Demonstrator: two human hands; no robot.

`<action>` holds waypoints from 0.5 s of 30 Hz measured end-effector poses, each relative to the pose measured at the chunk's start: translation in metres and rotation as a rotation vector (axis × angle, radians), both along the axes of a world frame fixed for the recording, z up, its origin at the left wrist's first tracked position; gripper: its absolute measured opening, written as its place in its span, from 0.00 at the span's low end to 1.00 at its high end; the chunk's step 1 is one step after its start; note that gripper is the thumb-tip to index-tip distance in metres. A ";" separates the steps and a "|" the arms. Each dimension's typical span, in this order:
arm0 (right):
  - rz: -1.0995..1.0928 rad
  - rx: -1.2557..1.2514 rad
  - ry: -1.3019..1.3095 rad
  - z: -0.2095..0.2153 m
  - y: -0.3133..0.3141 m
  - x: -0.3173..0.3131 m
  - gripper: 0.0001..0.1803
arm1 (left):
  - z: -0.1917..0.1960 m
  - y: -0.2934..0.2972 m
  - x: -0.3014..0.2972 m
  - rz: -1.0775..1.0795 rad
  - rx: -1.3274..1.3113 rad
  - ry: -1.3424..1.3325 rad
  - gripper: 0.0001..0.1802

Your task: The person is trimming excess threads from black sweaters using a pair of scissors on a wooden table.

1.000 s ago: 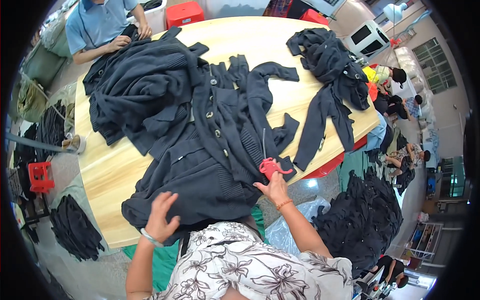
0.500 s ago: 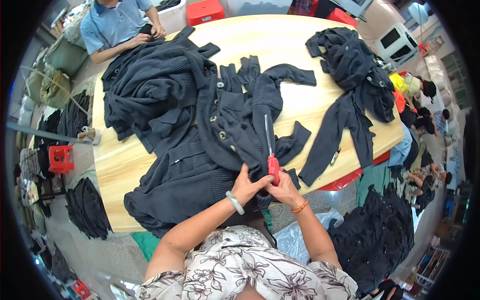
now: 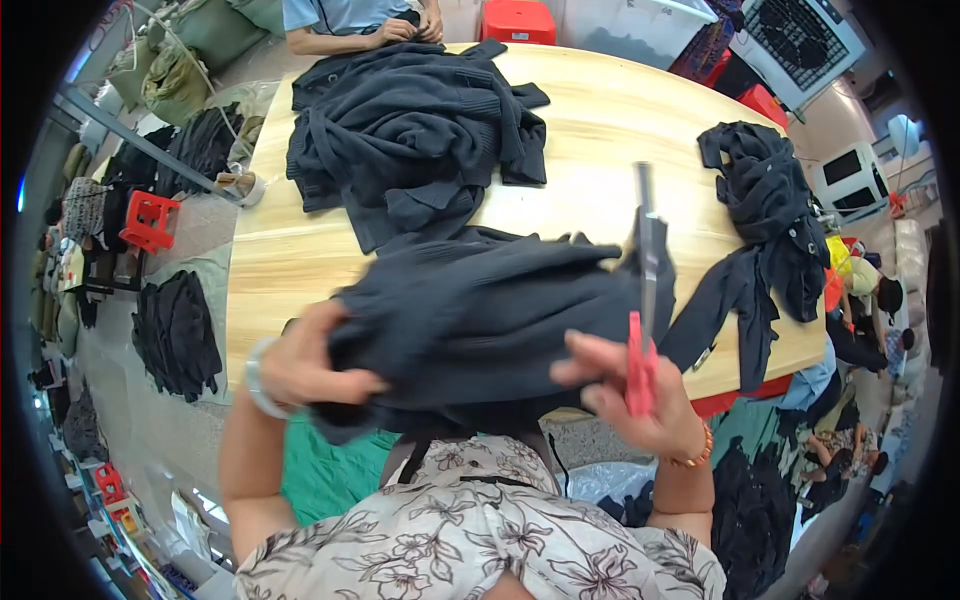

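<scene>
A dark knit cardigan (image 3: pixel 480 320) is bunched and lifted in front of me at the table's near edge, smeared by motion. My left hand (image 3: pixel 305 370) pinches its left end between thumb and fingers. At its right side is my right hand (image 3: pixel 640 395), with red-handled scissors (image 3: pixel 642 370) held against the palm, their long metal blades pointing away from me. Some right fingers reach out towards the cloth; whether they touch it I cannot tell.
Dark knit garments (image 3: pixel 410 140) are heaped at the far left of the wooden table (image 3: pixel 590 110), more (image 3: pixel 765 200) at the right. A small object (image 3: pixel 705 356) lies near the right edge. A co-worker's hands (image 3: pixel 410 30) work at the far side. Red stools (image 3: pixel 150 220) stand around.
My hands have moved apart, the left to the left with the cardigan's end, the right to the right with the scissors. The cardigan has gone from spread out with buttons showing to bunched.
</scene>
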State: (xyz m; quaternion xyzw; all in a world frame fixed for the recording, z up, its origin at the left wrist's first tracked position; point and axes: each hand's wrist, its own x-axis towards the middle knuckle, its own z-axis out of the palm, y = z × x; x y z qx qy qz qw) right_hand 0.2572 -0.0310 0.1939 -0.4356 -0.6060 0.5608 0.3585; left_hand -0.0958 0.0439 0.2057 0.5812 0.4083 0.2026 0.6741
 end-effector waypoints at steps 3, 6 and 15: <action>-0.227 0.037 -0.296 -0.072 0.014 -0.011 0.22 | -0.061 -0.013 -0.101 0.124 -0.036 0.193 0.36; -0.285 -0.137 -0.651 -0.144 0.017 -0.022 0.20 | -0.169 -0.043 -0.177 0.120 0.284 0.648 0.37; -0.451 -0.065 -0.491 -0.191 0.017 -0.064 0.31 | -0.233 -0.028 -0.137 0.494 0.365 0.583 0.35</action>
